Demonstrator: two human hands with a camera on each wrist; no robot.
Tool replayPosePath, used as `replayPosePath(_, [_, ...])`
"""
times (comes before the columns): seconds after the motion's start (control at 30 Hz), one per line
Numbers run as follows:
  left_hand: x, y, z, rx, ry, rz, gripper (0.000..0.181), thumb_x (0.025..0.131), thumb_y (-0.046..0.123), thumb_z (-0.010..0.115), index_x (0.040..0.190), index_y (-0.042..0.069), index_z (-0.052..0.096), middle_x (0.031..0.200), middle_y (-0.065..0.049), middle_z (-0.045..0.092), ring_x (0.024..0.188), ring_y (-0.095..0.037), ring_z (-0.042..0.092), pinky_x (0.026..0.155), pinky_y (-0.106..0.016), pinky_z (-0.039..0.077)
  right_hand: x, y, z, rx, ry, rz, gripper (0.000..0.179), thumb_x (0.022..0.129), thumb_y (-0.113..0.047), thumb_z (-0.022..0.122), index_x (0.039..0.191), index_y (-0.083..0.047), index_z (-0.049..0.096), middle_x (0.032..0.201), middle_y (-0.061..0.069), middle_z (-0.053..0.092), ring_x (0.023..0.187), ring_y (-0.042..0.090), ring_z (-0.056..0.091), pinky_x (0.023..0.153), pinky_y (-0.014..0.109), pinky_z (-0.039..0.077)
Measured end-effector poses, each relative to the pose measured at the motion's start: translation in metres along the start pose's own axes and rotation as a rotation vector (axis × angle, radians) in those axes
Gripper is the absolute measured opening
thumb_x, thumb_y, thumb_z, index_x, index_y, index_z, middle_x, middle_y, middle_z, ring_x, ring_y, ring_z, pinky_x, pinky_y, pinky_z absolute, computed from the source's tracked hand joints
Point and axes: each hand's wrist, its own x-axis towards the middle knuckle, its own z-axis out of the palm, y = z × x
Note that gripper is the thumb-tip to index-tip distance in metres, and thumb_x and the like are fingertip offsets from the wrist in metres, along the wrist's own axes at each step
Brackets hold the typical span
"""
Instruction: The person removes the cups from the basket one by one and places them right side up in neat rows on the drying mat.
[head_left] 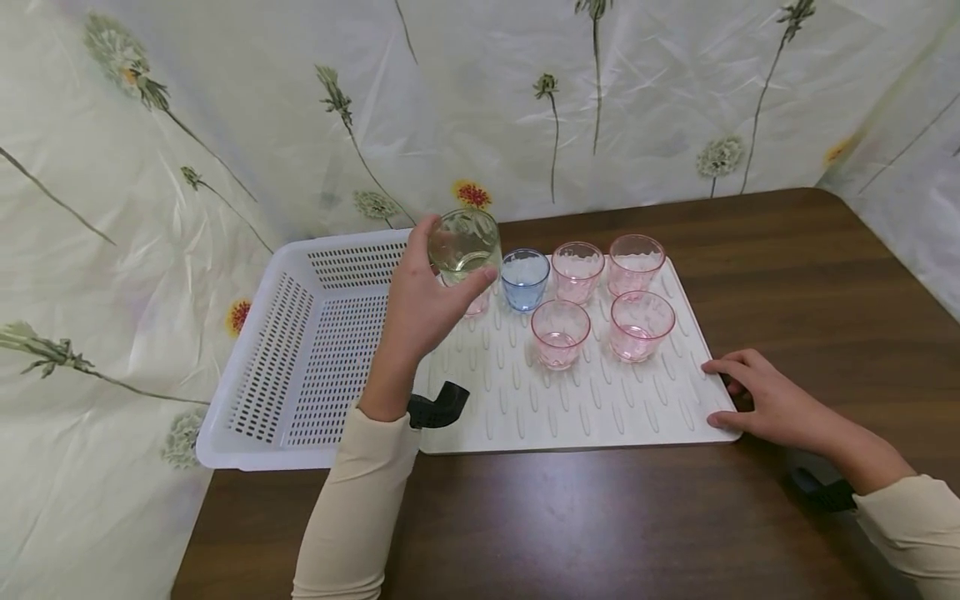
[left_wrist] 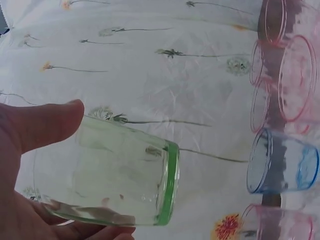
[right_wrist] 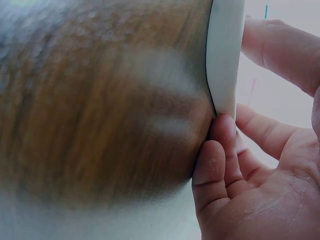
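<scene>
My left hand [head_left: 427, 308] grips a clear green-tinted glass [head_left: 463, 242], raised above the far left part of a white ridged drainer tray [head_left: 517, 408]. In the left wrist view the thumb lies along one side of the green glass and fingers on the other. On the tray stand a blue glass [head_left: 525, 281] and several pink glasses [head_left: 560, 335]; one pink glass [head_left: 477, 302] is partly hidden behind my left hand. At the tray's near right corner, my right hand [head_left: 772, 400] holds the edge, some fingers curled against its side.
A white perforated plastic basket [head_left: 258, 367] stands to the left of the tray, partly covered by my left arm. Both lie on a dark wooden table [head_left: 585, 517]. Behind hangs a pale sheet [head_left: 480, 108] with a dandelion print.
</scene>
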Motion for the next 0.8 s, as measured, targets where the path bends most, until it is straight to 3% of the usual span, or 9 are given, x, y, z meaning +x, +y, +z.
replayPosePath(0.2, [-0.006,0.0,0.022,-0.039,0.014,-0.054,0.086,0.083,0.034,0.077,0.153,0.013,0.031,0.148,-0.013,0.05,0.133,-0.03,0.05,0.108,-0.052,0.046,0.0,0.0,0.001,-0.005,-0.006,0.0,0.073,0.076,-0.032,0.085,0.132,0.002,0.054,0.124,0.02,0.044,0.095,0.021,0.05,0.07,0.021,0.044])
replayPosePath(0.5, [-0.02,-0.015,0.059,-0.035,0.031,-0.183,0.085,0.084,0.034,0.074,0.153,0.009,0.031,0.147,-0.016,0.052,0.133,-0.034,0.053,0.107,-0.055,0.046,0.0,0.0,-0.001,-0.002,-0.012,-0.002,0.074,0.076,-0.032,0.085,0.133,0.003,0.054,0.125,0.021,0.044,0.095,0.022,0.051,0.07,0.022,0.044])
replayPosePath(0.67, [-0.025,-0.025,0.069,-0.033,0.027,-0.221,0.085,0.084,0.033,0.075,0.152,0.008,0.032,0.145,-0.017,0.053,0.132,-0.034,0.054,0.107,-0.055,0.045,0.0,0.001,-0.001,-0.001,-0.008,-0.004,0.073,0.076,-0.031,0.086,0.133,0.003,0.054,0.125,0.021,0.045,0.094,0.022,0.051,0.07,0.022,0.045])
replayPosePath(0.8, [-0.026,-0.033,0.073,-0.013,-0.011,-0.243,0.084,0.084,0.034,0.074,0.153,0.01,0.032,0.145,-0.015,0.053,0.134,-0.034,0.052,0.109,-0.055,0.044,0.0,0.001,-0.001,-0.004,-0.006,-0.006,0.073,0.076,-0.031,0.085,0.133,0.003,0.054,0.125,0.021,0.045,0.094,0.021,0.051,0.07,0.022,0.045])
